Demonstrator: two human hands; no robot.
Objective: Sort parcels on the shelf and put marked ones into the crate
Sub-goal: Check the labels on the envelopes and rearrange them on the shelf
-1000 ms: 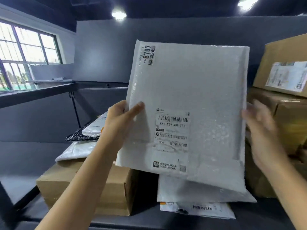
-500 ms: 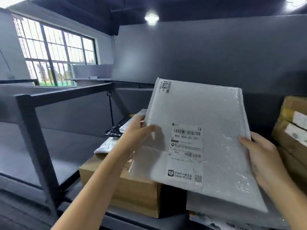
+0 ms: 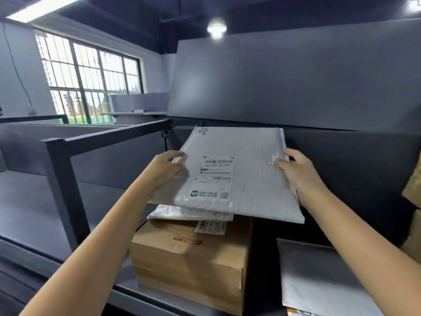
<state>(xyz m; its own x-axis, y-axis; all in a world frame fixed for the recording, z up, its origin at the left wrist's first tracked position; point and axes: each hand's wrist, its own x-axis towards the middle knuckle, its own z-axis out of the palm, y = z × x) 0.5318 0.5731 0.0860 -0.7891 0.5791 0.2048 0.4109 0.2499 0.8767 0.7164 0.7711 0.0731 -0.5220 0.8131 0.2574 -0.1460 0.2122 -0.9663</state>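
A white bubble mailer (image 3: pixel 248 176) with a barcode label lies nearly flat, label up, just above a pile on the shelf. My left hand (image 3: pixel 166 166) grips its left edge, thumb on top. My right hand (image 3: pixel 296 169) grips its right edge. Under it sits a smaller white mailer (image 3: pixel 189 213) on a brown cardboard box (image 3: pixel 191 258). No crate is in view.
Another white mailer (image 3: pixel 319 274) lies on the shelf at the lower right. Brown boxes (image 3: pixel 412 190) stack at the right edge. A dark metal shelf frame post (image 3: pixel 66 190) stands left of the pile, with the bare shelf board (image 3: pixel 29 208) beyond it.
The mailer went from upright in front of me to nearly flat and lower, over the box pile. My right hand closed on its right edge. The view swung left.
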